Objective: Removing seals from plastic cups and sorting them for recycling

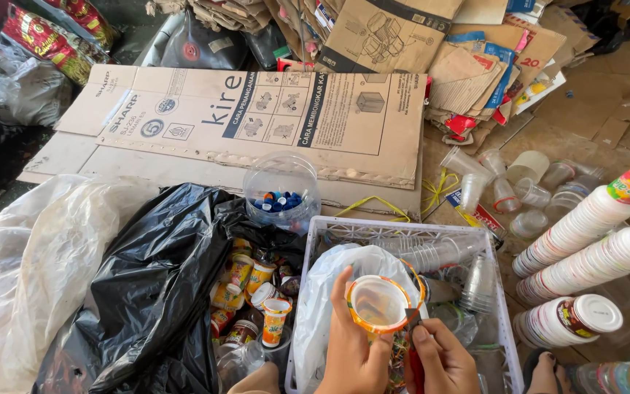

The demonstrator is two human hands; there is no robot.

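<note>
My left hand [351, 350] holds a small plastic cup [378, 302] with an orange printed rim, its mouth turned up toward me. My right hand [442, 361] grips a small red-handled blade [413, 343] whose tip touches the cup's rim on the right side. Both hands hover over a white plastic crate [504, 321] that holds a clear bag [322, 292] and several clear cups [432, 255].
An open black bag [162, 284] at left holds several printed cups [257, 292]. A clear jar [281, 190] of blue caps stands behind the crate. Long stacks of white cups [585, 241] lie at right, loose clear cups [519, 190] behind them. Flattened cardboard [257, 117] covers the floor beyond.
</note>
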